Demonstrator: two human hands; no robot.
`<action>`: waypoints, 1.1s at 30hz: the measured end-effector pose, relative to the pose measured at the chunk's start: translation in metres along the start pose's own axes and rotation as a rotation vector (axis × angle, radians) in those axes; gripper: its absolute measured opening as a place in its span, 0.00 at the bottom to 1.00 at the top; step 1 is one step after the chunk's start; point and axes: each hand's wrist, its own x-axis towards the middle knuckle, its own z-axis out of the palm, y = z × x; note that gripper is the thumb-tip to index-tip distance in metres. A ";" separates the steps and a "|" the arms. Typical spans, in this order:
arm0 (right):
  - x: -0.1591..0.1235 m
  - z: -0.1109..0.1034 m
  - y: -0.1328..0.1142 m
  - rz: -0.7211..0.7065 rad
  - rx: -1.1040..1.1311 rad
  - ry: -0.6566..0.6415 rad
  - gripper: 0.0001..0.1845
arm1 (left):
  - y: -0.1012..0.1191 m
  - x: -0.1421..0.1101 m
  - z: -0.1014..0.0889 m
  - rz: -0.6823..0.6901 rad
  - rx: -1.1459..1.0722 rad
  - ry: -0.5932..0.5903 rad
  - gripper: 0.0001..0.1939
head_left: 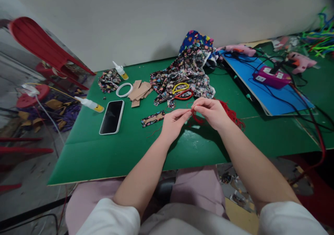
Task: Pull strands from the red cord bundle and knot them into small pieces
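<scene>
Thread, thin and red (pixel 197 119), runs between the person's bare left hand (pixel 175 122) and bare right hand (pixel 210 112), which meet over a table covered in smooth green sheeting (pixel 99 163). Each hand grasps it in a pinch of thumb and fingers, with a small loop hanging below the fingertips; the exact grip is too small to make out. A tangled bundle of red yarn (pixel 232 115) lies on the table beside the right hand, which partly hides it. Just beside the left hand rests a flat brown strip edged with dark floral fabric (pixel 153 119). Beyond the hands, metal scissors with one yellow and one red handle (pixel 175 95) lie against a crumpled dark floral cloth (pixel 180 70). Farther left are flat tan cardboard strips (pixel 139 91), a white plastic ring (pixel 124 96) and a dark-screened phone in a pale case (pixel 112 117). Well apart on the right, a purple box with white labels (pixel 272 77) sits on a flat blue folder (pixel 279 99).
</scene>
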 end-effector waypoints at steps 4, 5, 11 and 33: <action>0.002 -0.001 0.003 -0.023 -0.017 0.089 0.05 | -0.001 0.001 -0.001 0.029 -0.091 0.155 0.11; 0.002 -0.001 0.004 -0.025 -0.026 0.091 0.05 | -0.002 0.001 -0.001 0.016 -0.112 0.165 0.11; 0.001 0.000 0.003 -0.027 -0.044 0.059 0.04 | 0.000 0.000 0.000 -0.076 -0.167 0.038 0.13; -0.001 0.005 0.000 -0.036 -0.043 -0.051 0.02 | 0.002 0.002 0.001 -0.106 -0.129 -0.001 0.10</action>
